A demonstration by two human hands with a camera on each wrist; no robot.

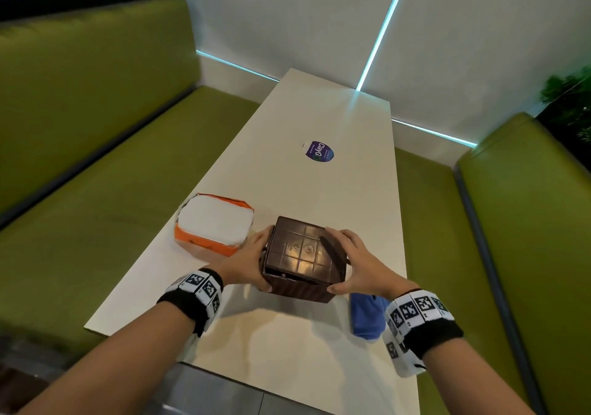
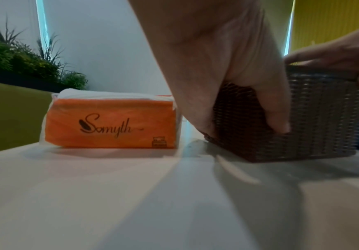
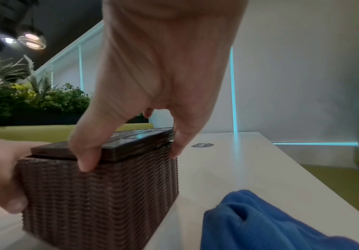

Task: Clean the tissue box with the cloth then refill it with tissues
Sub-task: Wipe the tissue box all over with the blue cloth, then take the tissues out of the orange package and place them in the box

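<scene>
A brown woven tissue box (image 1: 303,258) (image 2: 292,121) (image 3: 101,194) stands on the white table (image 1: 287,344), its flat brown cover (image 3: 131,143) sitting slightly askew on top. My left hand (image 1: 249,261) (image 2: 227,84) grips its left side, thumb on the near face. My right hand (image 1: 355,264) (image 3: 148,101) holds the cover's right edge, thumb at the near corner, fingers at the far edge. An orange pack of white tissues (image 1: 214,224) (image 2: 110,121) lies to the left of the box. A blue cloth (image 1: 367,315) (image 3: 270,225) lies crumpled to the right, under my right wrist.
A round purple sticker (image 1: 318,152) lies farther along the table. Green bench seats (image 1: 96,191) flank the table on both sides. White walls with cyan light strips (image 1: 380,31) close the far end, and plants (image 3: 24,98) stand behind the left bench.
</scene>
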